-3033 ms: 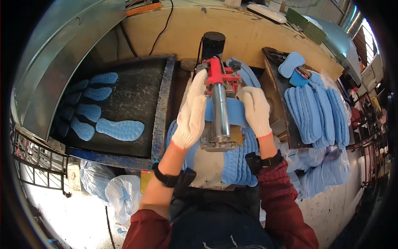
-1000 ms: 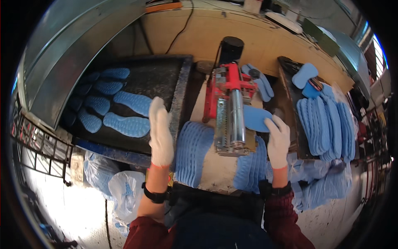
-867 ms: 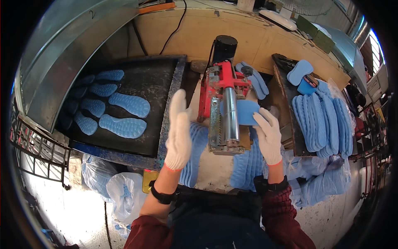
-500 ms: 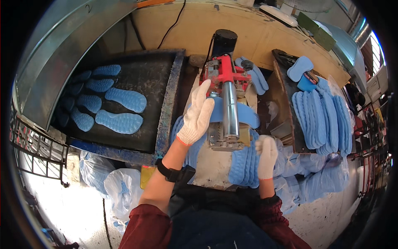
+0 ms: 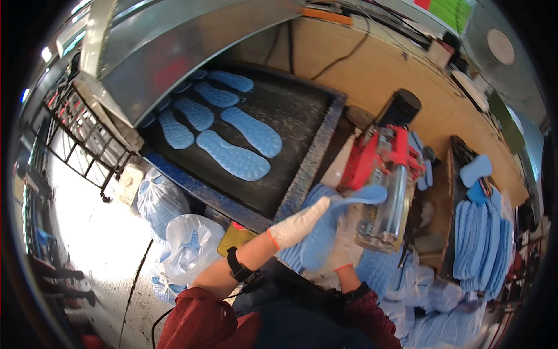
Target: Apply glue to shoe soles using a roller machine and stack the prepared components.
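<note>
My left hand (image 5: 301, 223), in a white knitted glove with an orange cuff edge, grips one end of a blue insole (image 5: 367, 195). The insole's rounded end stretches right, in front of the red machine (image 5: 381, 151) with its shiny metal roller (image 5: 396, 192). My gloved right hand (image 5: 347, 247) is low beside the machine's front, close to blue insoles (image 5: 317, 241) lying left of the machine. Motion smears its fingers, so its hold is hidden from me. More blue insoles (image 5: 375, 269) stand to the right of that hand, below the machine.
Left of the machine, a dark blue-edged tray (image 5: 290, 195) carries several bumpy insoles (image 5: 232, 154) beneath a metal hood (image 5: 192, 46). A dark shelf (image 5: 446, 256) at right bears rows of insoles (image 5: 479, 241). Plastic bags (image 5: 190, 247) sit below.
My view has swung left. The left hand has moved from the machine's front with an insole now in it, and the right hand has come across to the machine's left side.
</note>
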Demonstrator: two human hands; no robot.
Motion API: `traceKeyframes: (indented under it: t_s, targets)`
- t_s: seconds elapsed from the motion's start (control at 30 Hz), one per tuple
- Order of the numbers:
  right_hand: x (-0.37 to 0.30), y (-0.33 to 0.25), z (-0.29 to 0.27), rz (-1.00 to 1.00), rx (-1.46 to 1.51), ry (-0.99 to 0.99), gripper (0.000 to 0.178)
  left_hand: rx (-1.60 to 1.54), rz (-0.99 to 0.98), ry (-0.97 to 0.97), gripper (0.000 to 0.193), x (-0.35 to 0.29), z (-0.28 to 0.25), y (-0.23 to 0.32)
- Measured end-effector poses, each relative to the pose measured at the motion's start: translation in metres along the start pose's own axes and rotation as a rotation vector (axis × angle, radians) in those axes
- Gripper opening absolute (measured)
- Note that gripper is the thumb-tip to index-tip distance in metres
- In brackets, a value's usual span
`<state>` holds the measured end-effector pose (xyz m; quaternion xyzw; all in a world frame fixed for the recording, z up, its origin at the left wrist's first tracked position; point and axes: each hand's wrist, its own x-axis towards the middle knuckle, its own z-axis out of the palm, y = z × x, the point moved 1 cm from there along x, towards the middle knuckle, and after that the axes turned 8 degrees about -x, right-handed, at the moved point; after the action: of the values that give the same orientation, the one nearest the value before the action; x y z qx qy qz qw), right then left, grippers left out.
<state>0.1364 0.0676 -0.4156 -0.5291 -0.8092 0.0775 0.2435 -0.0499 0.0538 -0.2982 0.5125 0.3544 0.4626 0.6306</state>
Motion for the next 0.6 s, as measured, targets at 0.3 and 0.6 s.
traceKeyframes:
  t_s: [0.3,0.6]
  targets:
    - [-0.004,0.020,-0.015,0.119,0.166,-0.235,0.043,-1.048,-0.108,0.028,0.063,-0.024,0.004,0.035]
    - [-0.029,0.079,-0.100,0.566,0.604,-0.066,0.045,-0.795,0.283,0.771,0.047,0.141,-0.162,0.059]
